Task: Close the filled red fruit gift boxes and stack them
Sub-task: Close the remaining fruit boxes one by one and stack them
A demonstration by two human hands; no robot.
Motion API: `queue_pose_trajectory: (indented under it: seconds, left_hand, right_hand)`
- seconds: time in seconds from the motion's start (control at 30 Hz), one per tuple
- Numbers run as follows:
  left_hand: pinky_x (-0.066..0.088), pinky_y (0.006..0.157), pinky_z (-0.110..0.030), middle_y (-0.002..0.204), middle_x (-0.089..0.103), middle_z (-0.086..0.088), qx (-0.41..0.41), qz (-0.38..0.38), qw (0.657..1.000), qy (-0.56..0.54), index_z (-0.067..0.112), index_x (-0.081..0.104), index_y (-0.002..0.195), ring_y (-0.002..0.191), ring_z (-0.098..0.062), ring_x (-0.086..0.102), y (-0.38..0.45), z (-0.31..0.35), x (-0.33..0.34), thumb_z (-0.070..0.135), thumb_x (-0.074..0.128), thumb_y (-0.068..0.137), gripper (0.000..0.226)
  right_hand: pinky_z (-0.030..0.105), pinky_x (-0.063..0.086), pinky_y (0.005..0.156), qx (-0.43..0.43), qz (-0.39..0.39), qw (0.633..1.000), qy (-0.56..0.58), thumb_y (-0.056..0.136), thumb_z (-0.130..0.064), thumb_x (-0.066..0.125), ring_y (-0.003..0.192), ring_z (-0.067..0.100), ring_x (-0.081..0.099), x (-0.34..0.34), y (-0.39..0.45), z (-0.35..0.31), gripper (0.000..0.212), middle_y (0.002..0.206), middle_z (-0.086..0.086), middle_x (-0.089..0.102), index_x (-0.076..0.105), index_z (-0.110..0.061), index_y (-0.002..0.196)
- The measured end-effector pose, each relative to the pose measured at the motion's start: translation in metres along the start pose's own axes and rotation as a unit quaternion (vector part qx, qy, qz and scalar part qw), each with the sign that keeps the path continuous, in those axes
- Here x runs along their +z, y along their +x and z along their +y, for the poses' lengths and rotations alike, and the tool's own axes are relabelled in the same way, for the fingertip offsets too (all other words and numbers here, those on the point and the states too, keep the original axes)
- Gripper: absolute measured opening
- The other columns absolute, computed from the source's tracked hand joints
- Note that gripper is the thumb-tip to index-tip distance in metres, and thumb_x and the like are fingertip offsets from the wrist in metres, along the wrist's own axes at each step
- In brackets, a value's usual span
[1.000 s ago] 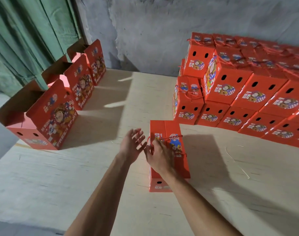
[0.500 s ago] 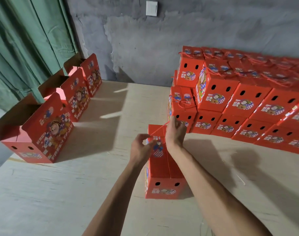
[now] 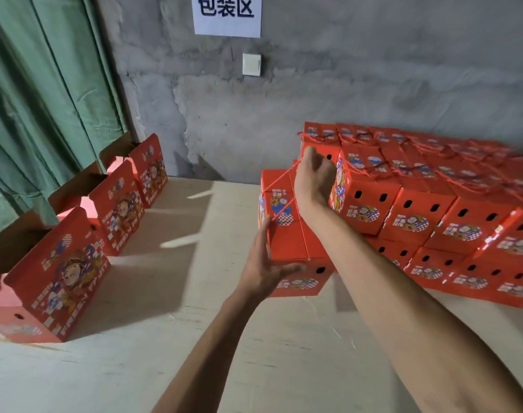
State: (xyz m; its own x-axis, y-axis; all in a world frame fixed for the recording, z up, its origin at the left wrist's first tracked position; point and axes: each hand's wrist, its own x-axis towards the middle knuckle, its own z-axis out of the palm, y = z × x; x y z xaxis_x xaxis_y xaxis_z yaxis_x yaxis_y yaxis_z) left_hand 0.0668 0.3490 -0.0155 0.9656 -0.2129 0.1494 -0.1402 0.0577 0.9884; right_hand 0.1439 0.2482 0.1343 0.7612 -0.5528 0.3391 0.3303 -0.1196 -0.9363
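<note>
Head view: three open boxes (image 3: pixel 75 263) left; right hand (image 3: pixel 313 180) raised, gripped rope handle (image 3: pixel 279 181) of one closed box (image 3: pixel 287 234); left hand (image 3: pixel 264 269), fingers spread, supported its side.

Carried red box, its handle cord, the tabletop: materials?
Carried red box: looks like printed cardboard with a slight sheen; crisp folds, punched oval holes.
Handle cord, held by the right hand: seemingly twisted red string; spiral texture shows.
Tabletop: probably unfinished plywood; pale, matte, faint grain.
</note>
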Motion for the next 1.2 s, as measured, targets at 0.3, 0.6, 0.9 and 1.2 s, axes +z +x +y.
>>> queue_pose_trajectory:
  seconds: [0.3, 0.6, 0.9, 1.2]
  left_hand:
    - [0.063, 0.084, -0.044, 0.146, 0.054, 0.007, 0.022, -0.020, 0.998, 0.057, 0.045, 0.024, 0.157, 0.115, -0.017, 0.069, 0.151, 0.015, 0.022, 0.024, 0.093, 0.071, 0.113]
    - [0.044, 0.114, -0.035, 0.161, 0.039, 0.001, 0.097, -0.012, 0.963, 0.251, 0.022, 0.030, 0.159, 0.144, -0.015, 0.043, 0.281, -0.023, 0.053, 0.051, 0.087, 0.073, 0.107]
    - [0.037, 0.117, -0.024, 0.164, 0.031, 0.014, 0.189, -0.004, 0.959, 0.213, 0.039, 0.030, 0.156, 0.152, -0.005, 0.026, 0.313, -0.065, 0.050, 0.038, 0.081, 0.082, 0.090]
    - [0.053, 0.098, -0.047, 0.145, 0.052, -0.007, 0.159, -0.047, 0.892, 0.421, 0.016, 0.041, 0.151, 0.128, -0.031, 0.055, 0.285, -0.012, 0.047, 0.023, 0.075, 0.087, 0.073]
  right_hand:
    - [0.027, 0.041, 0.050, -0.052, -0.019, 0.998, -0.041, 0.103, -0.020, 0.050, 0.051, 0.008, 0.051, 0.004, 0.103, 0.015, 0.034, 0.060, 0.000, 0.060, 0.068, -0.004, 0.079]
    - [0.035, 0.052, 0.068, -0.175, -0.043, 0.954, -0.238, 0.107, -0.028, 0.044, 0.076, 0.018, 0.067, -0.021, 0.179, 0.136, 0.027, 0.083, 0.000, 0.072, 0.064, -0.011, 0.100]
    - [0.036, 0.048, 0.068, -0.345, -0.031, 0.820, -0.457, 0.093, -0.018, 0.050, 0.090, 0.022, 0.064, -0.012, 0.178, 0.190, 0.016, 0.097, 0.000, 0.069, 0.064, -0.015, 0.100]
    - [0.039, 0.039, 0.102, -0.212, -0.203, 0.792, -0.535, 0.102, -0.034, 0.044, 0.109, 0.026, 0.055, -0.026, 0.158, 0.152, 0.031, 0.115, 0.006, 0.061, 0.060, -0.010, 0.113]
